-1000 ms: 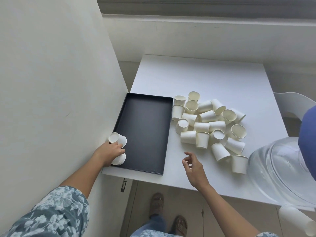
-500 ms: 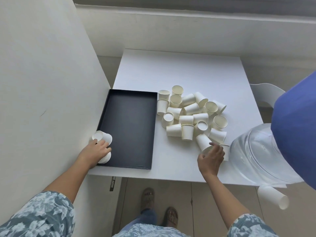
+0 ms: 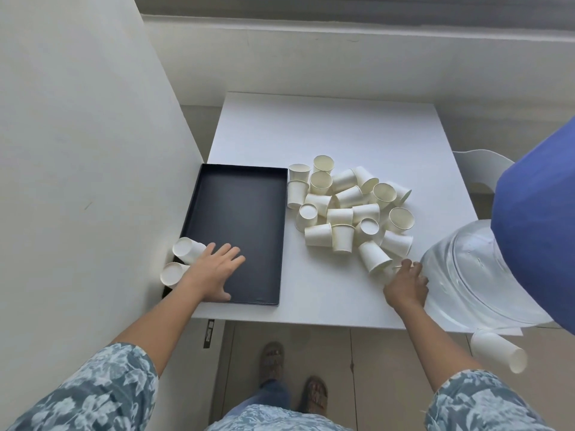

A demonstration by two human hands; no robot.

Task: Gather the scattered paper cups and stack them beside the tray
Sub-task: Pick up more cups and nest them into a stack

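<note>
While the left hand is spread flat, fingers straight, over the lower left corner of the black tray, two paper cups are seen lying just left of it against the wall. At centre right, the scattered cups are heaped on the white table. One cup is gripped by the right hand beside a water bottle.
</note>
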